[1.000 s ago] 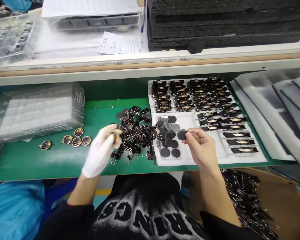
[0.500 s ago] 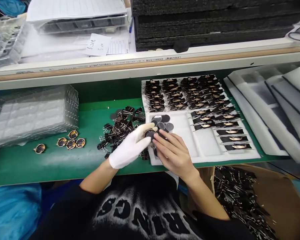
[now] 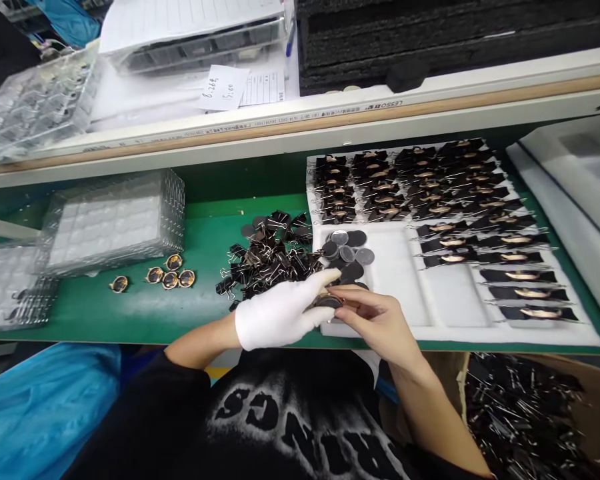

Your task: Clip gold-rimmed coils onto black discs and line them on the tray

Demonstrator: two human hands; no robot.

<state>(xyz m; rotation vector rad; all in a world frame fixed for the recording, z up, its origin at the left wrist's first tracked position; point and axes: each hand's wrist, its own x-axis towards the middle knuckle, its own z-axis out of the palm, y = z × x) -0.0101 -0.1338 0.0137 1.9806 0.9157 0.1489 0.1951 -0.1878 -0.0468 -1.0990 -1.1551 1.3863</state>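
My left hand [image 3: 283,312], in a white glove, is closed around a round watch case [image 3: 329,302] with a dark flat face. My right hand [image 3: 383,325], bare, pinches the same case at its right edge between thumb and fingers. Both hands are over the front left corner of a white tray [image 3: 396,270]. Just beyond them, round dark and clear discs [image 3: 347,255] lie loose in the tray. A heap of black binder clips [image 3: 273,260] is left of the discs. Several gold-rimmed watch cases [image 3: 171,280] lie farther left on the green table.
Rows of watch cases clamped in binder clips [image 3: 523,275] fill the tray's back and right side. Clear plastic trays [image 3: 110,217] are stacked at left, white foam sheets [image 3: 570,200] at right. A shelf edge [image 3: 260,128] crosses behind. Below right, a box holds many clips [image 3: 525,413].
My hands have come nearer my body with the watch case. My right fingers, earlier stretched across its face, now pinch its edge. The camera view has turned left.
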